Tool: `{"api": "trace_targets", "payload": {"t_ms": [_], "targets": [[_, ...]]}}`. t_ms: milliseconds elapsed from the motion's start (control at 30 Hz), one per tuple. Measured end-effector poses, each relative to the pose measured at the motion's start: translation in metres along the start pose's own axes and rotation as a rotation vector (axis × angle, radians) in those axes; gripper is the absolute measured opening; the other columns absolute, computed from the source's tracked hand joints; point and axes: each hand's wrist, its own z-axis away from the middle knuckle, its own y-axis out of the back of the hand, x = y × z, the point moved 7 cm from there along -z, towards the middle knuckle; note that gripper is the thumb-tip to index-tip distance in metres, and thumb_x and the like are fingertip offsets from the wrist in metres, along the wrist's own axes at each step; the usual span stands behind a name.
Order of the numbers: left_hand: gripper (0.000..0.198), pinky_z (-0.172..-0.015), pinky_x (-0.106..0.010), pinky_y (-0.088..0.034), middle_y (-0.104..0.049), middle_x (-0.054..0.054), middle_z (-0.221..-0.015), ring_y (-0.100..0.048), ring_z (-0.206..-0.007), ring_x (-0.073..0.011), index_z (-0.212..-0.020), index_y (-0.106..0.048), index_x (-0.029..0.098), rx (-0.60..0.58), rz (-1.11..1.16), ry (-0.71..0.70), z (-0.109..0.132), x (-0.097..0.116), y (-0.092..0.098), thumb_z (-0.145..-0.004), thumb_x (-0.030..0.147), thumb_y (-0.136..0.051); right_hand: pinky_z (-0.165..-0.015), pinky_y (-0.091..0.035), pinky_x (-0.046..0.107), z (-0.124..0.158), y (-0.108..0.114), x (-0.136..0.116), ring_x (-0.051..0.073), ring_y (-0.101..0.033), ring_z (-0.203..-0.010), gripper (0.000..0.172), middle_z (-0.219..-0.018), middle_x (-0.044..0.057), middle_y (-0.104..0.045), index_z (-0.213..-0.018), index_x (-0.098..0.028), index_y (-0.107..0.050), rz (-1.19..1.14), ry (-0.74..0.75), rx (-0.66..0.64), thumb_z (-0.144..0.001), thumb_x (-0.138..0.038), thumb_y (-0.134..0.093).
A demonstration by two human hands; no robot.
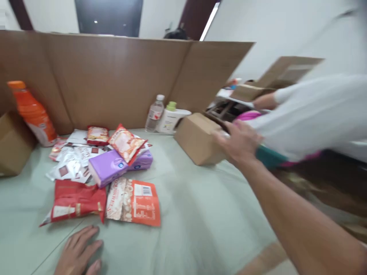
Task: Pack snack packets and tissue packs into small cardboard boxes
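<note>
At the right of the table, my right hand (239,143) grips the near-right edge of a small brown cardboard box (197,139); its fingertips are partly blurred and hidden. My left hand (78,250) lies low on the green table cover with fingers spread and nothing in it. Just beyond it is a red snack bag (78,200), beside an orange and white snack pouch (134,202). Behind these, purple tissue packs (107,166) lie with small red snack packets (126,141) and white packets (74,162).
An orange bottle (34,116) leans by another cardboard box (14,145) at the left. A water bottle (155,114) and a white bottle with a green cap (172,120) stand before the cardboard screen (120,80). At right, a person in white (301,114) reaches toward an open carton (286,70).
</note>
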Motion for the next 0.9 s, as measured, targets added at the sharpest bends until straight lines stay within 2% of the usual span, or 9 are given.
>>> {"api": "trace_targets", "payload": {"t_ms": [100, 233, 333, 400, 500, 567, 700, 767, 900], "targets": [[0.027, -0.103, -0.041, -0.058, -0.07, -0.008, -0.139, -0.064, -0.128, -0.0284, -0.122, -0.071, 0.028, -0.089, 0.09, 0.138, -0.01, 0.016, 0.01, -0.1, 0.033, -0.057, -0.111, -0.036, 0.077, 0.065, 0.005, -0.038, 0.049, -0.051, -0.139, 0.045, -0.144, 0.019, -0.062, -0.117, -0.027, -0.074, -0.177, 0.124, 0.092, -0.099, -0.052, -0.042], [0.03, -0.111, -0.053, -0.052, -0.065, -0.012, -0.144, -0.058, -0.134, -0.0334, -0.124, -0.069, 0.023, -0.238, 0.162, 0.24, -0.015, 0.031, 0.011, -0.095, 0.024, -0.062, -0.105, -0.054, 0.061, 0.182, -0.036, -0.085, 0.042, -0.069, -0.118, 0.032, -0.124, 0.016, -0.073, -0.099, -0.033, -0.074, -0.439, 0.263, -0.253, -0.094, -0.055, -0.051], [0.031, -0.113, -0.06, -0.049, -0.063, -0.015, -0.146, -0.056, -0.136, -0.0378, -0.123, -0.069, 0.02, -0.324, 0.17, 0.262, -0.016, 0.04, 0.011, -0.093, 0.027, -0.067, -0.105, -0.056, 0.058, 0.248, -0.063, -0.114, 0.039, -0.068, -0.124, 0.053, -0.135, 0.015, -0.071, -0.122, -0.025, -0.069, -0.491, 0.219, -0.443, -0.088, -0.063, -0.056], [0.028, -0.113, -0.057, -0.05, -0.065, -0.013, -0.143, -0.059, -0.134, -0.0355, -0.118, -0.071, 0.022, -0.339, 0.17, 0.245, -0.017, 0.045, 0.018, -0.091, 0.031, -0.07, -0.099, -0.059, 0.059, 0.266, -0.073, -0.128, 0.038, -0.074, -0.108, 0.069, -0.132, 0.016, -0.072, -0.133, -0.02, -0.062, -0.478, 0.165, -0.501, -0.085, -0.069, -0.056], [0.025, -0.108, -0.042, -0.057, -0.071, -0.006, -0.134, -0.066, -0.126, -0.0269, -0.113, -0.073, 0.027, -0.296, 0.143, 0.217, -0.016, 0.046, 0.044, -0.089, 0.032, -0.071, -0.082, -0.063, 0.056, 0.265, -0.084, -0.143, 0.029, -0.073, -0.067, 0.074, -0.119, 0.012, -0.078, -0.135, -0.02, -0.06, -0.478, 0.126, -0.571, -0.083, -0.072, -0.054], [0.027, -0.104, -0.035, -0.06, -0.073, -0.004, -0.133, -0.069, -0.124, -0.0237, -0.117, -0.073, 0.029, -0.213, 0.082, 0.223, -0.013, 0.035, 0.07, -0.091, 0.03, -0.067, -0.08, -0.063, 0.056, 0.26, -0.091, -0.147, 0.03, -0.072, -0.066, 0.072, -0.118, 0.012, -0.078, -0.133, -0.021, -0.061, -0.495, 0.131, -0.565, -0.083, -0.073, -0.053], [0.03, -0.104, -0.039, -0.06, -0.07, -0.008, -0.138, -0.069, -0.124, -0.0263, -0.123, -0.072, 0.026, -0.011, -0.07, 0.351, -0.007, -0.028, 0.133, -0.098, 0.031, -0.057, -0.097, -0.057, 0.06, 0.264, -0.102, -0.142, 0.041, -0.073, -0.11, 0.067, -0.125, 0.016, -0.075, -0.126, -0.021, -0.064, -0.484, 0.169, -0.408, -0.084, -0.071, -0.049], [0.031, -0.111, -0.049, -0.054, -0.066, -0.014, -0.142, -0.064, -0.131, -0.0304, -0.125, -0.07, 0.019, 0.098, -0.173, 0.471, -0.013, -0.081, 0.167, -0.103, 0.029, -0.052, -0.1, -0.056, 0.06, 0.272, -0.108, -0.137, 0.042, -0.07, -0.117, 0.066, -0.125, 0.017, -0.075, -0.128, -0.021, -0.064, -0.454, 0.187, -0.351, -0.087, -0.069, -0.046], [0.041, -0.115, -0.062, -0.044, -0.057, -0.014, -0.148, -0.053, -0.139, -0.0346, -0.134, -0.062, 0.018, 0.26, -0.359, 0.671, -0.052, -0.19, 0.224, -0.098, 0.034, -0.07, -0.101, -0.055, 0.061, 0.282, -0.116, -0.131, 0.041, -0.07, -0.118, 0.065, -0.124, 0.016, -0.075, -0.134, -0.021, -0.06, -0.413, 0.213, -0.335, -0.091, -0.066, -0.043]]}}
